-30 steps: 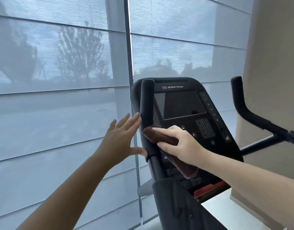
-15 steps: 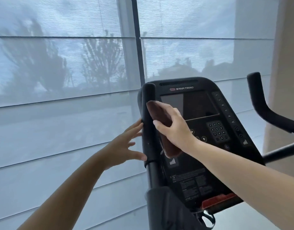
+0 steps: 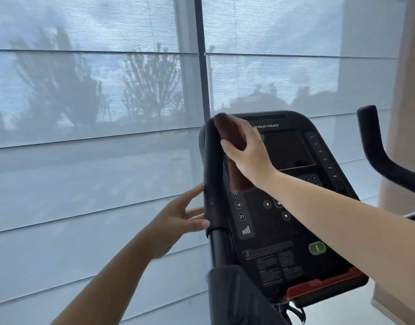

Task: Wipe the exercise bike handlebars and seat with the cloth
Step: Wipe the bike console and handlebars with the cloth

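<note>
At the top end of the left handlebar grip (image 3: pixel 212 174), beside the console's (image 3: pixel 284 231) left edge, right hand (image 3: pixel 248 151) clasps the brown cloth (image 3: pixel 232 134) against it; left hand (image 3: pixel 178 219), fingers straight and released, touches the grip's outer side low down. Grip stands near upright, tip up; cloth's long axis runs along it. Judgement: wrap cloth round the tube, draw down full length.
</note>
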`<move>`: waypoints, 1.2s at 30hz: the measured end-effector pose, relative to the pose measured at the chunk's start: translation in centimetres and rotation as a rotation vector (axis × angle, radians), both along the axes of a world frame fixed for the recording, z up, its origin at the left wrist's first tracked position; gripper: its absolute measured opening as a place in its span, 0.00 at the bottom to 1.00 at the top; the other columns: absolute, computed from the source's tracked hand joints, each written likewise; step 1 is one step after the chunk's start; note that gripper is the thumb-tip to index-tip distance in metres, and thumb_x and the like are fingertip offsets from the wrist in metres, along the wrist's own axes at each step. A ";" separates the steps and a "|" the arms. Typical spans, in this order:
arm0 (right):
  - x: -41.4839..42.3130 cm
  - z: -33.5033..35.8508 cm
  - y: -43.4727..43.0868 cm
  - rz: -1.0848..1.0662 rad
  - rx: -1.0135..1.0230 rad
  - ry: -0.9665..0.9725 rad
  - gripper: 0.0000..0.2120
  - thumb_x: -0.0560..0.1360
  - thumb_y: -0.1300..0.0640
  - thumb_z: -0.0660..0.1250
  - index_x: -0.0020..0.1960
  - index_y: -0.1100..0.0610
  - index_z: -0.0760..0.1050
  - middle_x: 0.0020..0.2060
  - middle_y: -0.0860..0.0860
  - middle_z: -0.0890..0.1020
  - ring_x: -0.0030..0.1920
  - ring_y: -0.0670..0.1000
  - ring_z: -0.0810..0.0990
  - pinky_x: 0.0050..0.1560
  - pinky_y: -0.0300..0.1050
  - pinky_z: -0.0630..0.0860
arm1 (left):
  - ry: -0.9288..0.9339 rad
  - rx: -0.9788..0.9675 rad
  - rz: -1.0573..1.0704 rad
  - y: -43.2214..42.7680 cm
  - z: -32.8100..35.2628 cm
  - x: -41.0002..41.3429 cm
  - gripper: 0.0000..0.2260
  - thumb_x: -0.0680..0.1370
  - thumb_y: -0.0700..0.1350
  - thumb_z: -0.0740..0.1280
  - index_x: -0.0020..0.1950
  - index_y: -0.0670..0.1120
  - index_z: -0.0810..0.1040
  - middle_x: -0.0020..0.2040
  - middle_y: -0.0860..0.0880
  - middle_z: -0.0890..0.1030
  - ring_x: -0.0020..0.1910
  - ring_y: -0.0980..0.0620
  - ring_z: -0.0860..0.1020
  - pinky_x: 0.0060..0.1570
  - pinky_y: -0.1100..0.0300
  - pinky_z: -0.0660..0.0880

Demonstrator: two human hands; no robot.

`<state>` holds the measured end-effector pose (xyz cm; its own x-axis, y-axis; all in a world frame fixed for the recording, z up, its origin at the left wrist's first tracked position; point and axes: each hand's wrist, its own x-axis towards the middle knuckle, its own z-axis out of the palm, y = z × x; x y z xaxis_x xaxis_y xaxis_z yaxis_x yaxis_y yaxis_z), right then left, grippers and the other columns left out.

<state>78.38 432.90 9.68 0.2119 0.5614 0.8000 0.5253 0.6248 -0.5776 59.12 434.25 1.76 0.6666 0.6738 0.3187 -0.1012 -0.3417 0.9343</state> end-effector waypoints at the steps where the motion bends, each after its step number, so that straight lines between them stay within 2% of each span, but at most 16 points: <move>1: -0.3 -0.8 0.1 0.043 -0.040 0.022 0.21 0.71 0.57 0.67 0.63 0.45 0.70 0.57 0.55 0.74 0.53 0.40 0.75 0.61 0.34 0.68 | -0.010 -0.007 -0.002 -0.1 0.0 0.0 0.33 0.65 0.34 0.70 0.66 0.54 0.67 0.59 0.63 0.77 0.59 0.53 0.76 0.53 0.64 0.74; 2: -0.5 -2.0 -0.2 0.076 -0.081 0.041 0.21 0.71 0.56 0.66 0.62 0.43 0.70 0.57 0.55 0.74 0.55 0.45 0.76 0.61 0.40 0.71 | -0.020 -0.016 -0.004 -0.2 0.0 0.1 0.32 0.65 0.34 0.70 0.66 0.54 0.67 0.59 0.62 0.78 0.59 0.52 0.76 0.54 0.63 0.74; 3: -0.8 -3.7 -0.9 0.099 -0.121 0.049 0.20 0.71 0.56 0.66 0.61 0.42 0.70 0.57 0.55 0.75 0.54 0.46 0.77 0.59 0.40 0.72 | -0.030 -0.026 -0.010 -0.3 0.0 0.1 0.32 0.65 0.34 0.70 0.65 0.54 0.68 0.58 0.62 0.78 0.59 0.52 0.77 0.55 0.62 0.74; 6: -1.6 -8.3 -4.1 0.197 -0.250 0.050 0.19 0.71 0.59 0.66 0.56 0.39 0.73 0.56 0.53 0.75 0.52 0.44 0.77 0.49 0.30 0.73 | -0.073 -0.055 -0.036 -0.6 0.1 0.4 0.30 0.66 0.31 0.68 0.64 0.52 0.69 0.55 0.62 0.80 0.57 0.51 0.78 0.52 0.62 0.75; 9: -1.5 -9.0 -5.2 0.227 -0.326 0.052 0.18 0.66 0.53 0.66 0.54 0.38 0.74 0.54 0.54 0.77 0.51 0.47 0.79 0.54 0.44 0.76 | -0.091 -0.082 -0.056 -0.8 0.0 0.4 0.31 0.66 0.30 0.68 0.66 0.50 0.68 0.58 0.61 0.79 0.58 0.48 0.77 0.55 0.60 0.74; 11: -0.8 -7.0 -4.3 0.138 -0.273 0.011 0.17 0.68 0.53 0.68 0.55 0.40 0.75 0.54 0.53 0.77 0.52 0.47 0.78 0.59 0.47 0.74 | -0.088 -0.101 -0.043 -0.7 0.0 0.3 0.33 0.66 0.31 0.68 0.68 0.49 0.67 0.60 0.61 0.77 0.59 0.47 0.76 0.61 0.54 0.71; 13: -0.3 -4.2 -2.8 0.019 -0.124 0.025 0.17 0.72 0.56 0.68 0.59 0.44 0.73 0.54 0.53 0.74 0.51 0.43 0.75 0.59 0.37 0.71 | -0.081 -0.112 -0.025 -0.6 0.0 0.3 0.34 0.65 0.32 0.69 0.69 0.49 0.66 0.60 0.62 0.77 0.60 0.47 0.76 0.65 0.50 0.67; 15: -0.4 -1.3 -1.4 -0.051 0.011 0.031 0.20 0.73 0.57 0.68 0.64 0.48 0.71 0.54 0.54 0.71 0.49 0.36 0.72 0.53 0.22 0.65 | -0.070 -0.117 -0.011 -0.7 0.0 0.3 0.35 0.65 0.33 0.70 0.70 0.50 0.65 0.60 0.64 0.76 0.60 0.47 0.76 0.66 0.49 0.65; 16: -0.6 -0.3 -0.9 -0.062 0.031 0.021 0.21 0.73 0.57 0.68 0.65 0.49 0.70 0.54 0.54 0.71 0.48 0.34 0.71 0.50 0.19 0.62 | -0.066 -0.118 -0.010 -0.7 0.0 0.2 0.35 0.66 0.33 0.70 0.70 0.51 0.65 0.61 0.66 0.75 0.60 0.47 0.76 0.66 0.48 0.65; 18: -0.9 -0.1 -0.3 -0.031 0.002 0.020 0.23 0.73 0.57 0.68 0.66 0.48 0.69 0.54 0.53 0.71 0.48 0.32 0.70 0.49 0.18 0.62 | -0.048 -0.097 -0.015 -0.8 -0.1 0.2 0.34 0.67 0.35 0.70 0.69 0.54 0.64 0.60 0.69 0.74 0.59 0.48 0.76 0.66 0.49 0.65; 20: -1.1 -1.9 -1.2 0.026 -0.074 0.023 0.22 0.72 0.56 0.69 0.65 0.45 0.69 0.54 0.52 0.71 0.51 0.37 0.73 0.50 0.21 0.66 | -0.028 -0.065 -0.027 -1.0 -0.1 0.2 0.34 0.68 0.36 0.69 0.70 0.55 0.63 0.58 0.70 0.74 0.59 0.49 0.77 0.66 0.51 0.65; 24: -1.3 -6.4 -4.6 0.110 -0.291 -0.212 0.20 0.71 0.55 0.71 0.59 0.39 0.72 0.52 0.52 0.70 0.51 0.42 0.74 0.49 0.21 0.66 | -0.049 -0.045 -0.034 -1.0 -0.3 0.4 0.32 0.69 0.35 0.68 0.70 0.53 0.64 0.62 0.65 0.74 0.59 0.47 0.77 0.63 0.52 0.69; 27: -0.6 -6.4 -6.2 0.147 -0.410 -0.336 0.19 0.70 0.53 0.71 0.58 0.38 0.73 0.49 0.50 0.72 0.50 0.42 0.75 0.51 0.27 0.69 | -0.090 -0.059 -0.033 -1.0 -0.5 0.4 0.32 0.68 0.35 0.68 0.69 0.52 0.65 0.65 0.61 0.72 0.59 0.47 0.77 0.58 0.57 0.72; 29: -0.1 -4.7 -5.9 0.075 -0.334 -0.352 0.19 0.70 0.53 0.71 0.59 0.40 0.74 0.49 0.51 0.72 0.49 0.43 0.75 0.52 0.28 0.68 | -0.109 -0.057 -0.056 -1.0 -0.6 0.4 0.30 0.69 0.35 0.68 0.68 0.53 0.67 0.65 0.63 0.72 0.58 0.47 0.77 0.56 0.59 0.73; 33: -0.3 0.4 -2.7 -0.163 0.033 -0.265 0.20 0.72 0.56 0.69 0.64 0.49 0.72 0.50 0.53 0.68 0.46 0.40 0.70 0.52 0.19 0.61 | -0.138 -0.086 -0.046 -1.1 -0.8 0.4 0.29 0.68 0.35 0.68 0.66 0.54 0.68 0.62 0.66 0.73 0.58 0.47 0.78 0.57 0.59 0.73; 36: -0.8 1.7 -1.5 -0.207 -0.005 -0.338 0.20 0.73 0.56 0.68 0.64 0.50 0.72 0.50 0.52 0.66 0.46 0.45 0.70 0.51 0.20 0.62 | -0.155 -0.101 -0.038 -1.3 -1.0 0.4 0.27 0.68 0.35 0.68 0.63 0.56 0.70 0.59 0.68 0.75 0.57 0.49 0.78 0.57 0.60 0.74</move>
<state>77.55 431.41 11.34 0.0465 0.5381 0.8416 0.8009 0.4834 -0.3533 59.49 432.99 0.77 0.6405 0.6829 0.3513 -0.2579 -0.2397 0.9360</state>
